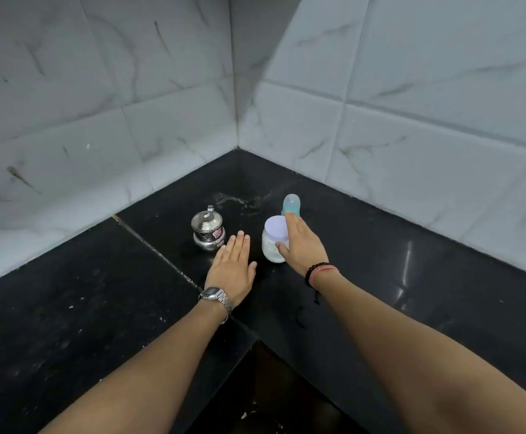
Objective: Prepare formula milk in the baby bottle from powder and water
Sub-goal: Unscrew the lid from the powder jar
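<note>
At the middle of the frame, on a black polished counter [380,245] set into a corner of white marbled wall tiles [130,104], stand three small things. A baby bottle [291,204] with a pale blue, see-through domed cap is farthest back, right of centre. Just in front of it and to its left is a squat clear jar [273,244] with a flat, pale lilac lid and white powder showing through its lower wall. Left of centre sits a shiny steel pot [208,228] with a knobbed lid, a small spout at the back and a pink sticker on its belly.

Only the cap of the bottle shows; its body is hidden behind the right hand and the jar, so I cannot tell what is inside it. The sticker's print is too small to read.

The right hand [302,245], with bead and thread bands on the wrist, lies flat with fingers [293,223] stretched out and grasping nothing; the fingertips reach the base of the bottle cap, and the thumb overlaps the jar's right side. The left hand [232,270], wearing a metal watch [216,296], is spread flat, palm down, grasping nothing, between pot and jar, fingertips just beside the pot.
</note>
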